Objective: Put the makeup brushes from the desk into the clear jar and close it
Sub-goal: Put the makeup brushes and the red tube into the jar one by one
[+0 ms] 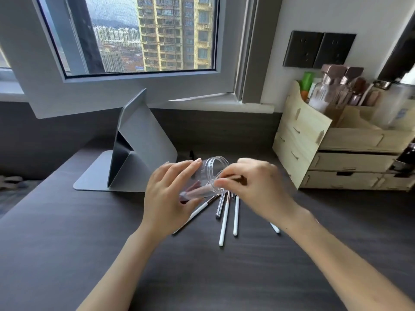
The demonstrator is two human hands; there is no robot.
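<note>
Left hand [167, 198] tilts clear jar [208, 176]; right hand [253, 187] at its mouth.

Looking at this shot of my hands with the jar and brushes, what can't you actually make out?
- Brush heads on the desk: hidden under both hands, head view.
- Jar contents: blurred pinkish shapes, half covered by the left hand.
- What the right hand pinches: blurred.
- Jar lid: not seen.

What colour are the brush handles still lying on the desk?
White handles, seen clearly in the head view; one looks silver.

Jar [211, 176] above desk [67, 243], brushes [224, 221] below it; stand [139, 149] behind-left, organizer [314, 142] right.
</note>
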